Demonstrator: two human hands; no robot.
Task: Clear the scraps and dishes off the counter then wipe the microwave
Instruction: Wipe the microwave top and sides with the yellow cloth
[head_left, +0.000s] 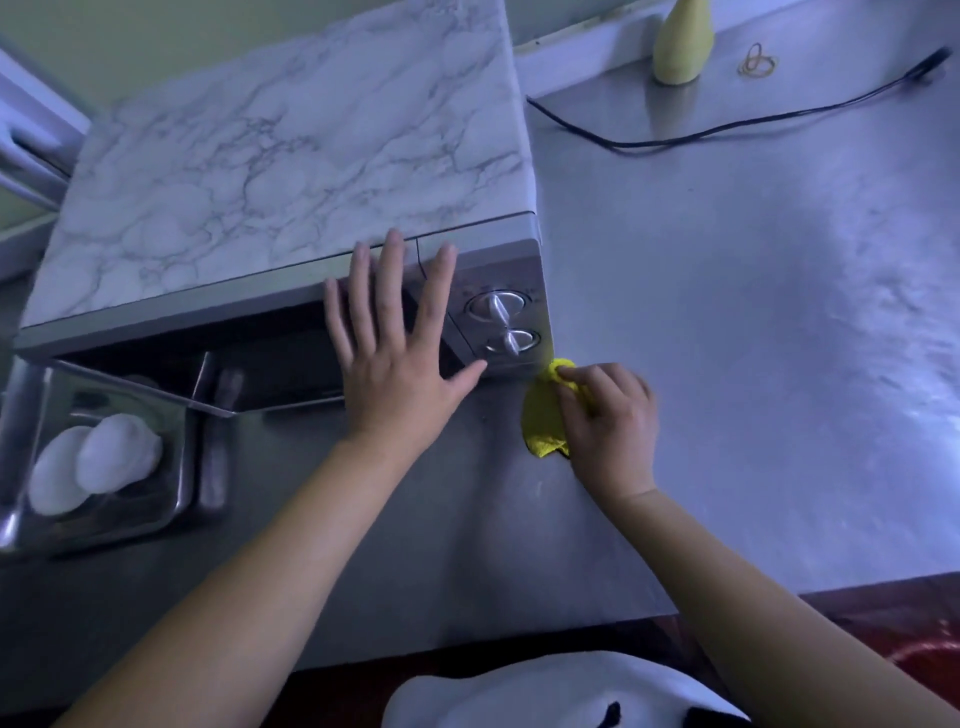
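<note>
The microwave (291, 171) has a marble-patterned top, a dark door and two silver dials (501, 322) at its right front. My left hand (395, 353) lies flat with spread fingers against the microwave's front, over the door's right side. My right hand (608, 415) grips a bunched yellow cloth (543, 415) and holds it at the microwave's lower right front corner, just above the steel counter (727, 364).
A steel sink (171, 499) at the left holds white dishes (98, 462). A black power cord (727, 122) runs across the counter's back. A pale yellow bottle (683, 41) and rubber bands (757, 61) sit at the back right. The counter's front edge lies near my body.
</note>
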